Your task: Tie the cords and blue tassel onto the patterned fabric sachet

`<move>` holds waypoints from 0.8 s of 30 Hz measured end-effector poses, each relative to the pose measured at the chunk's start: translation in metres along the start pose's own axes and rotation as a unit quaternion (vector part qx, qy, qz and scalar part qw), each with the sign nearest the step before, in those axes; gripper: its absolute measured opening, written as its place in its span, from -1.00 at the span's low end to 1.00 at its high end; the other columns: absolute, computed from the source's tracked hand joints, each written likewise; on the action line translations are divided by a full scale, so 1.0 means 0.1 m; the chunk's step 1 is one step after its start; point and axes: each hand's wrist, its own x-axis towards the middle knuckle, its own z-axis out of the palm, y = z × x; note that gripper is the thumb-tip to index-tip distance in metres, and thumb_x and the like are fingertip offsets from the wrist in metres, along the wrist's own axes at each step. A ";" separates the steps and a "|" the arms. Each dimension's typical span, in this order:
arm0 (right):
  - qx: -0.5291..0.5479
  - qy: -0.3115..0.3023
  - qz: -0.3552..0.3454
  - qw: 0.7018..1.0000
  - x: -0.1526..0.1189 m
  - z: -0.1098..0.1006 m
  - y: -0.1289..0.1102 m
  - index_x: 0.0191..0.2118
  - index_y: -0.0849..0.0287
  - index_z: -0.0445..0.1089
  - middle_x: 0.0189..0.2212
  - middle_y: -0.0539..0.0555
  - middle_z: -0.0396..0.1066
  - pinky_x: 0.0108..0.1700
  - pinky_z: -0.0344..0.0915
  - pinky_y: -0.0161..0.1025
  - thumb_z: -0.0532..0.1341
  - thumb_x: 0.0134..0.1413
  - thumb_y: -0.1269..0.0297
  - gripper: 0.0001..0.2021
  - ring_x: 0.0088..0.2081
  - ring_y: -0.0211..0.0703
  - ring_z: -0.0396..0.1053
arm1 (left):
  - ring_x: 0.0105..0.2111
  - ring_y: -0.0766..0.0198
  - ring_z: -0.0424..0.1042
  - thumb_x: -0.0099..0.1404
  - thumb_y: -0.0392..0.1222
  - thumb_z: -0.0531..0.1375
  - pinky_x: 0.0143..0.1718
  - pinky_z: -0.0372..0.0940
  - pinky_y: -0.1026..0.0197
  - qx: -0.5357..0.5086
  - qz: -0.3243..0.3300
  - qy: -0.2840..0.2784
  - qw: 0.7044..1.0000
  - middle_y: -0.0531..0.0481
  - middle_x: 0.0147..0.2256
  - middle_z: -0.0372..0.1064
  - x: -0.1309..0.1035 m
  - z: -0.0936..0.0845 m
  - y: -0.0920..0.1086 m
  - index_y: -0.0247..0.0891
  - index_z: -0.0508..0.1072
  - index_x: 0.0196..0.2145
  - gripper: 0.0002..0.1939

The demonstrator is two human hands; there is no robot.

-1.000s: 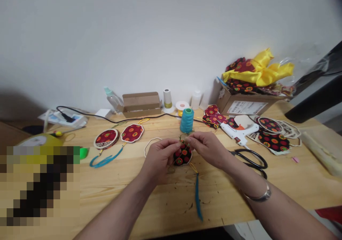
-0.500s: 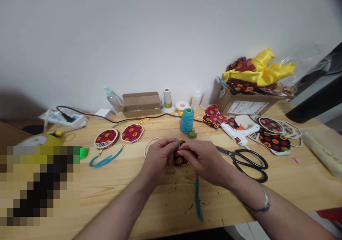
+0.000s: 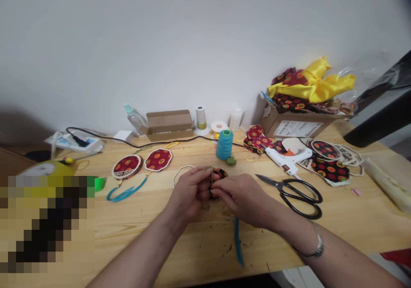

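Note:
My left hand and my right hand meet over the middle of the table. A short length of thin olive-yellow cord runs between their pinched fingertips. Beneath the fingers lies a piece of black fabric with red and orange round motifs, mostly covered by the hands. A pale scalloped frame shows beside my left hand. From under my right wrist a blue tassel hangs toward the table's front edge. Scissors with black handles lie spread to the right of my right hand.
A turquoise thread spool stands behind the hands. To the left lie a round red ornament and a scalloped red ornament. On the right are a white glue gun and a cardboard box heaped with fabric. A black cable crosses the back.
My right hand has moved slightly down and away from my left fingertips, so more cord shows between them. More of the scissor blades is uncovered.

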 end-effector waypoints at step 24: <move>0.490 0.007 0.198 0.849 0.11 0.03 0.29 -0.30 0.18 0.40 -0.39 0.00 0.38 -0.39 0.34 -0.30 0.29 -0.11 0.31 -0.82 -0.42 -0.27 0.36 | -0.71 0.52 0.04 -0.08 -0.14 0.34 -0.67 -0.12 0.38 0.122 0.042 0.010 0.992 0.09 -0.70 0.29 -0.05 0.08 -0.11 -0.34 0.53 -0.54 -0.81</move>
